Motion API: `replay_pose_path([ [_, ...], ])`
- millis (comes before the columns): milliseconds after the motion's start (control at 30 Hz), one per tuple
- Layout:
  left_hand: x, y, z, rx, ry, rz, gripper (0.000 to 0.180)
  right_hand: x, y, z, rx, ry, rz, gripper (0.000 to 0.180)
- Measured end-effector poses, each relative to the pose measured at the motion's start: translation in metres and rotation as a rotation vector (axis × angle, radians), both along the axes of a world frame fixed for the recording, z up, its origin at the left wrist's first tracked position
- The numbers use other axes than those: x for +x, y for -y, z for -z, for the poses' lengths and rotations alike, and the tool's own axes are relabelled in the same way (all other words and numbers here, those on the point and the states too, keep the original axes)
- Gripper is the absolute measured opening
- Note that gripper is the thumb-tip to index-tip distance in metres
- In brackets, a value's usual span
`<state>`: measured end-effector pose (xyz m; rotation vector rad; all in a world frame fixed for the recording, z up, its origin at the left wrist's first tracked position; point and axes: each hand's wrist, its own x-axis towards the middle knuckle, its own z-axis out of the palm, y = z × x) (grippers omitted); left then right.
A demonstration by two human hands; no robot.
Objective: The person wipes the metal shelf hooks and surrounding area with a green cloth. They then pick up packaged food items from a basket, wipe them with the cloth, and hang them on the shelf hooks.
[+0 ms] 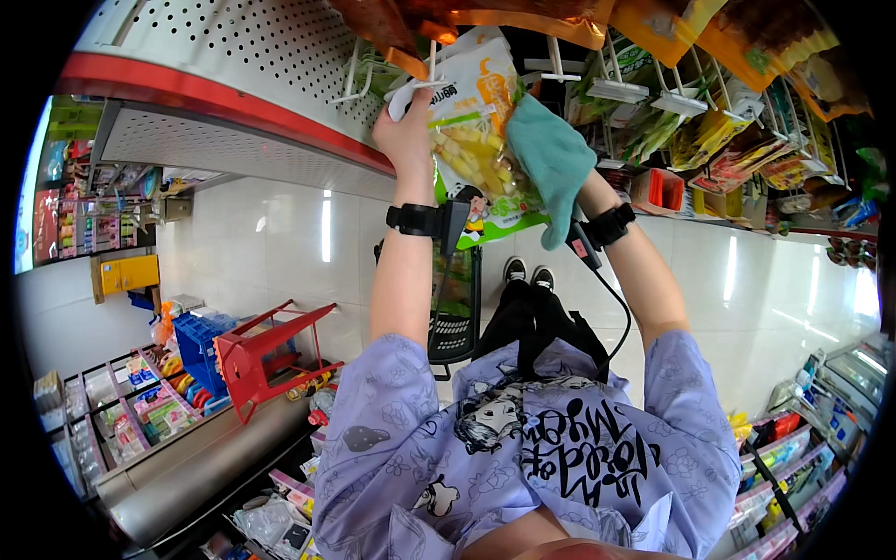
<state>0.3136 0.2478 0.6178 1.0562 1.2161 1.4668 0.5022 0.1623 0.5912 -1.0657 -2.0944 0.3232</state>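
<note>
In front of me, a clear-fronted snack bag (471,154) with pale yellow pieces and a green lower edge hangs upright beside a white display hook (432,73). My left hand (408,135) is closed at the bag's upper left edge, close to the hook's end; its fingertips are partly hidden. A teal cloth (551,154) drapes over my right hand (594,194) and lies against the bag's right side. The cloth covers most of that hand's fingers. Both wrists wear black straps with small devices.
Orange packages (551,17) hang overhead, and several hooks of snack bags (709,131) line the right. A red-edged white shelf (243,103) runs at left. Below the bag stands a black basket (455,331). A red stool (257,359) and blue crate (198,350) are lower left.
</note>
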Motion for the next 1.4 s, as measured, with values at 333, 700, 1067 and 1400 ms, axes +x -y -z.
replay_pose_path([
  [333,-0.004,-0.012,0.006,0.049,-0.127,0.047,0.023,0.032,0.062,0.057,-0.466,-0.58,0.173,0.04],
  [700,-0.007,-0.002,0.004,0.14,-0.104,0.116,0.031,0.046,0.203,0.047,-0.932,-1.22,0.252,0.043],
  [1067,-0.123,0.073,0.096,-0.038,-0.221,0.134,0.047,-0.025,0.289,0.072,-0.973,-1.297,0.274,0.035],
  [1400,-0.33,0.229,0.201,-0.635,-0.46,0.386,0.027,-0.15,0.331,0.058,-1.083,-1.434,0.401,0.041],
])
